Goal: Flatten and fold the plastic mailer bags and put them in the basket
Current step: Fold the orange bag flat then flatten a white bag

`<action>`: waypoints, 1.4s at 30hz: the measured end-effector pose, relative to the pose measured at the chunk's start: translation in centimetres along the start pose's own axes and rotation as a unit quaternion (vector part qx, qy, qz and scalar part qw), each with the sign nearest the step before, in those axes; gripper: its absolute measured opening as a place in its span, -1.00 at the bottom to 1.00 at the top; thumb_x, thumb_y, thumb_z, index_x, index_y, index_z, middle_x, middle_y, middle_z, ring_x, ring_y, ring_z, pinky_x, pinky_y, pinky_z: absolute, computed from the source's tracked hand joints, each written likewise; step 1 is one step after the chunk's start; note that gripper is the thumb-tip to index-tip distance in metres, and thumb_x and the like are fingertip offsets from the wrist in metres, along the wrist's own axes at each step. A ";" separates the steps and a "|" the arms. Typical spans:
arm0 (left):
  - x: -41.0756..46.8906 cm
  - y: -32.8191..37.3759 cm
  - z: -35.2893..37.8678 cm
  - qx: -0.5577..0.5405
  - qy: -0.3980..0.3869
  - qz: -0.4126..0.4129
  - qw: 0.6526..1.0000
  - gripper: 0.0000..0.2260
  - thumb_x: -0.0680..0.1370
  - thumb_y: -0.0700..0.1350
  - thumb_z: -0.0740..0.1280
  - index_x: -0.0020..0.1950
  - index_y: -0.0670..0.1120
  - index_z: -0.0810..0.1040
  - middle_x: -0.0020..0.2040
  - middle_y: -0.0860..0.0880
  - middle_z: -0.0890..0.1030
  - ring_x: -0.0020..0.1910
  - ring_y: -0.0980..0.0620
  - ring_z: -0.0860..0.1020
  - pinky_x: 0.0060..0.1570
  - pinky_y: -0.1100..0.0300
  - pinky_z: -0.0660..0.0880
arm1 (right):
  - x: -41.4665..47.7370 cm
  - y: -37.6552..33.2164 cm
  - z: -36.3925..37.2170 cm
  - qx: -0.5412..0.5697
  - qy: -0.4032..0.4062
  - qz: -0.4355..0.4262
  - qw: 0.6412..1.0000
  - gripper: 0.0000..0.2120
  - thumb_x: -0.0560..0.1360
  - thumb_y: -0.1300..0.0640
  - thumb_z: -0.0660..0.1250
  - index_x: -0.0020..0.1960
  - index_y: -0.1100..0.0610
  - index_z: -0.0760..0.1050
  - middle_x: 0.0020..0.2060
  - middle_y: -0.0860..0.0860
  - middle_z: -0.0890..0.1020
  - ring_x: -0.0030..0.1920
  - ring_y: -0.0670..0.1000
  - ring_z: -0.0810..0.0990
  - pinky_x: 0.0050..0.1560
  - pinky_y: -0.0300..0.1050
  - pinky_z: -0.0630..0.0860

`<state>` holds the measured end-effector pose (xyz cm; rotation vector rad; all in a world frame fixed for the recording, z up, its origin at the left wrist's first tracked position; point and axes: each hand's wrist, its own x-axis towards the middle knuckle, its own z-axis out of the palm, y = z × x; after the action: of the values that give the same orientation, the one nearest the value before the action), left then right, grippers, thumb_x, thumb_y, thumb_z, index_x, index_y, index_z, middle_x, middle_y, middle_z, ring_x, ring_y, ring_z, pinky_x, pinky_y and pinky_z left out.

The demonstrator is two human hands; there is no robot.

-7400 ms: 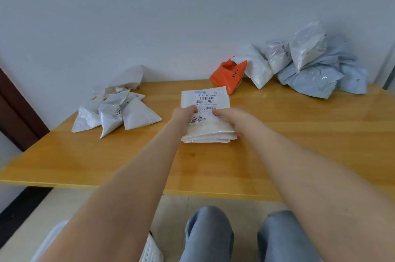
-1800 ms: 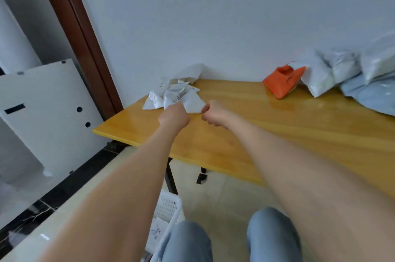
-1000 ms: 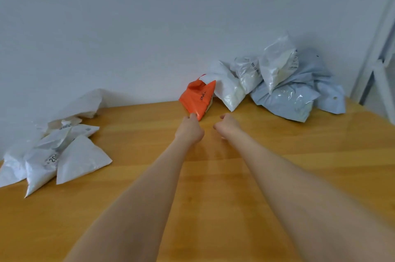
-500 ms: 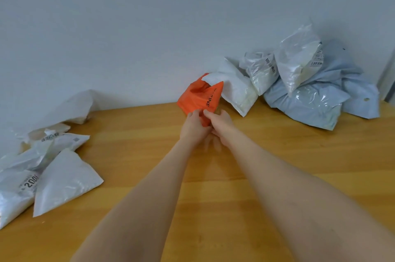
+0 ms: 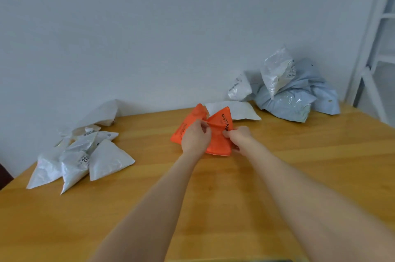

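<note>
Head view: orange mailer bag (image 5: 218, 144), one only, lies on the mid-surface (image 5: 213, 197) between my two hands. My left hand (image 5: 195, 140) pinches its raised upper flap, and my right hand (image 5: 238, 136) pinches its right edge. To do this step well, I judge I should draw the edges apart, lay the bag flat, press the air out and only then crease. Just behind lies one flat white bag (image 5: 235, 110). The heap (image 5: 284, 103) at far right has two crumpled white bags and at least two pale blue. At left are three white triangular bags (image 5: 109, 161), with crumpled ones behind that I cannot count. No basket in view.
</note>
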<state>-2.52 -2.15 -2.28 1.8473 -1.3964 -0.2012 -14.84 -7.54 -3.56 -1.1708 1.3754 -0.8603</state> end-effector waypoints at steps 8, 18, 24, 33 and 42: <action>-1.0 -0.8 -6.1 -0.094 0.075 -0.068 0.990 -0.37 0.53 0.03 0.34 0.51 -0.11 0.16 0.43 -0.13 0.31 0.36 -0.12 0.38 0.22 0.03 0.35 | -4.1 -0.2 -2.5 -0.144 0.022 -0.134 0.980 -0.76 0.51 0.16 0.34 0.15 0.00 0.60 0.03 0.02 0.64 0.06 0.07 0.58 0.12 -0.04 0.52; 0.7 -0.2 -5.5 -0.170 0.044 -0.075 0.982 -0.60 0.49 0.01 0.41 0.27 -0.11 0.48 0.19 -0.12 0.57 0.09 -0.16 0.57 0.08 -0.03 0.54 | -4.5 -1.8 -3.2 -0.090 0.017 -0.195 0.977 -0.53 0.42 0.17 0.34 0.32 -0.02 0.44 0.11 -0.07 0.50 0.10 -0.01 0.49 0.02 -0.14 0.46; 1.5 0.6 -4.2 -0.180 0.003 -0.034 0.983 -0.78 0.50 0.03 0.39 -0.01 -0.09 0.51 -0.03 -0.09 0.57 -0.03 -0.11 0.54 -0.09 0.05 0.50 | -3.5 -3.2 -3.8 -0.191 0.107 -0.263 0.940 -0.78 0.47 0.01 0.38 0.12 -0.10 0.60 0.03 -0.05 0.58 -0.01 -0.04 0.55 -0.12 -0.20 0.40; 1.5 -1.0 -4.6 -0.223 0.032 -0.104 0.969 -0.73 0.54 0.01 0.35 0.09 -0.17 0.55 0.04 -0.10 0.61 0.07 -0.14 0.57 0.12 -0.09 0.54 | -3.9 -2.9 -3.2 -0.101 0.097 -0.213 0.967 -0.91 0.55 0.04 0.32 0.01 -0.02 0.59 -0.27 -0.12 0.59 -0.35 -0.08 0.61 -0.11 -0.06 0.61; 1.2 -1.9 -5.1 -0.281 0.061 -0.155 0.945 -0.85 0.50 -0.09 0.34 -0.22 -0.13 0.51 -0.28 -0.05 0.51 -0.18 -0.09 0.55 0.04 -0.14 0.57 | -6.1 -3.4 -3.8 0.157 0.031 -0.054 0.986 -0.82 0.56 0.20 0.17 -0.03 0.12 0.55 -0.13 0.12 0.66 -0.10 0.08 0.62 -0.17 -0.09 0.59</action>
<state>2.16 -0.51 0.26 1.5477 -0.8378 -0.5717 -18.41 -2.97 1.85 -0.9869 1.1812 -1.1528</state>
